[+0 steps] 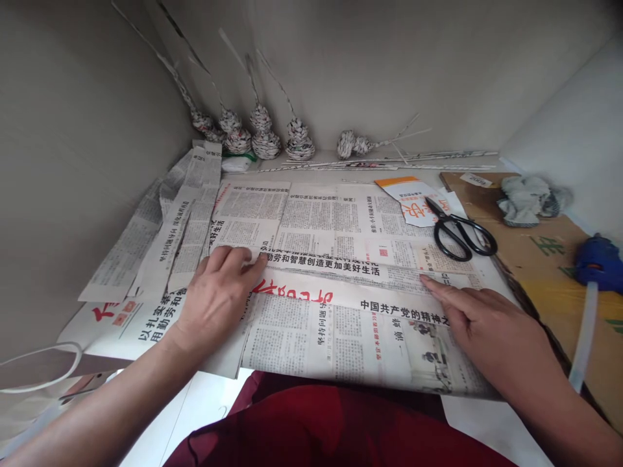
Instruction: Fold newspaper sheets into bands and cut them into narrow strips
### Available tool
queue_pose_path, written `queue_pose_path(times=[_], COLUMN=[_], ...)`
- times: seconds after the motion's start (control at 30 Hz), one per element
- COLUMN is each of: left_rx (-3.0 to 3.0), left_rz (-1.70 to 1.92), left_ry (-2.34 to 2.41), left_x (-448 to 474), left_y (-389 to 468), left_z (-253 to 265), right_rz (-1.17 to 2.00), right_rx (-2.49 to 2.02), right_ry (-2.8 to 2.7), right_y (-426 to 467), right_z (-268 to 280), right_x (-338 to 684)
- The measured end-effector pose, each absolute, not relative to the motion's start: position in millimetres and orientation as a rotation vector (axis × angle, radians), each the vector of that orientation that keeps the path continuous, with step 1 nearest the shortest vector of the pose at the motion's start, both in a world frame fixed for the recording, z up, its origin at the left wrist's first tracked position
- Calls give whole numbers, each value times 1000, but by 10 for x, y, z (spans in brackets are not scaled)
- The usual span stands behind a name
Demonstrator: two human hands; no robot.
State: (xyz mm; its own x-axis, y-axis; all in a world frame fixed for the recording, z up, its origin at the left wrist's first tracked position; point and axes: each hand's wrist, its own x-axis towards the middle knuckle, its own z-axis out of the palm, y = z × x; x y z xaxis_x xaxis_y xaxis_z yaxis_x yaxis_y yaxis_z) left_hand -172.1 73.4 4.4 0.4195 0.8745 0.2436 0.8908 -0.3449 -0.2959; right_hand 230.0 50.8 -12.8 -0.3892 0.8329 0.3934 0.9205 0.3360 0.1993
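A newspaper strip (pixel 321 264) lies folded lengthwise across larger newspaper sheets (pixel 302 337). My left hand (pixel 219 292) is at the strip's left end, its fingers bent and closed on the paper; the thumb is mostly hidden. At the right end, the index finger of my right hand (pixel 467 318) presses on the edge of the strip, while the other fingers curl underneath, partly out of sight. Black-handled scissors (pixel 457 233) rest just beyond my right hand, on the paper. Cut newspaper strips (pixel 170 227) overlap in a pile to the left.
Along the wall stand several woven paper gourds (pixel 265 133), one lying on its side (pixel 354 144). Thin paper rods (pixel 389 162) lie before them. At right are cardboard (pixel 525 253), a crumpled cloth (pixel 523 200) and a blue glue gun (pixel 598 263). A white cable (pixel 73 363) loops at left.
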Motion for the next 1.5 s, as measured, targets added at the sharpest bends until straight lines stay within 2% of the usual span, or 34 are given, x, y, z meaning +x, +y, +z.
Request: queue_pose_path(times=[0.13, 0.3, 0.43, 0.6, 0.7, 1.1, 1.5], left_rx=[-2405, -2377, -2437, -2404, -2412, -2389, -2377], left_rz=[49, 223, 193, -152, -206, 58, 129], left_ry=[-1367, -1475, -1487, -1644, -1628, -1693, -1730], left_x=[-1661, -1638, -1606, -1550, -1560, -1410, -1390], left_y=[768, 711, 648, 583, 550, 542, 541], left_z=[93, 133, 127, 40, -33, 8, 22], right_rz=[-586, -611, -648, -651, -632, -587, -439], right_rx=[-1597, -1571, -1516, -1443, -1445, -1402, -1539], right_ry=[-2392, -2404, -2427, -2453, -2439, -2495, -2439], right_y=[501, 523, 543, 558, 570, 557, 529], right_z=[-155, -174, -138, -116, -145, -181, -290], right_x=[2330, 2363, 2354, 2356, 2374, 2431, 2529])
